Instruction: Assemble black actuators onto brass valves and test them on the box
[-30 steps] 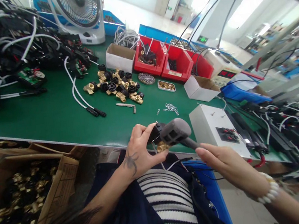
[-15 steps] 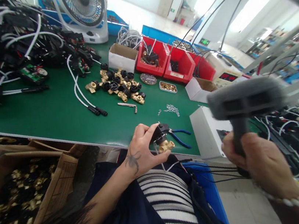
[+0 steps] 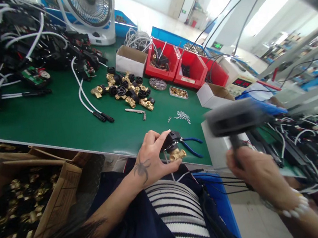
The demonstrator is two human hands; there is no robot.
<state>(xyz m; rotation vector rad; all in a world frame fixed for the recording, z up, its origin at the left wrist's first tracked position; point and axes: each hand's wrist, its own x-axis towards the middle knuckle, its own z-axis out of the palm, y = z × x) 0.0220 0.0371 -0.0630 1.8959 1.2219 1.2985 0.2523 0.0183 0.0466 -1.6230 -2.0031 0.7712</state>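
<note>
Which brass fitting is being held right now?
The brass fitting with the black housing, in the left hand. The other fittings lie unheld, piled on the green bench or in the cardboard carton at lower left.

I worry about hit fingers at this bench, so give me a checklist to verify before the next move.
1. Part held: ok, the left hand grips the black-and-brass part.
2. Tool held: ok, the right hand grips the hammer.
3. Hammer apart from the left hand: ok, it is raised off to the right.
4. Space beside the part free: not ok, blue-handled pliers lie right by it.
5. Loose metal clips apart from the part: ok.
6. Part firmly supported underneath: cannot tell, underside hidden.
</note>
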